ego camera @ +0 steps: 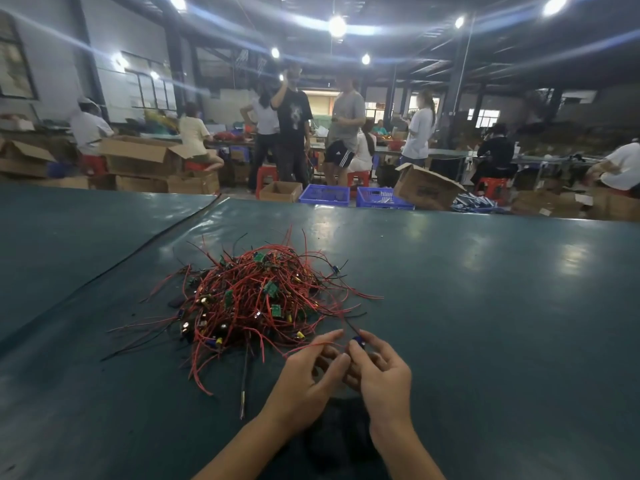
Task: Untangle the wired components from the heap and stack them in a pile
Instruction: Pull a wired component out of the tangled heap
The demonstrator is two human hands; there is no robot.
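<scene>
A tangled heap [252, 299] of red and black wires with small green boards and capacitors lies on the dark green table [485, 289], left of centre. Just in front of its right edge, my left hand [308, 372] pinches a thin red wire [304, 348] that runs back toward the heap. My right hand [377, 372] pinches a small blue component [358, 341] between thumb and forefinger, with a black lead rising from it toward the heap. The two hands almost touch.
A dark patch [341, 431] lies on the table between my forearms. A loose black lead [244, 386] stretches out from the heap toward me. Beyond the far table edge are cardboard boxes [424, 187], blue crates [346, 195], red stools and several people.
</scene>
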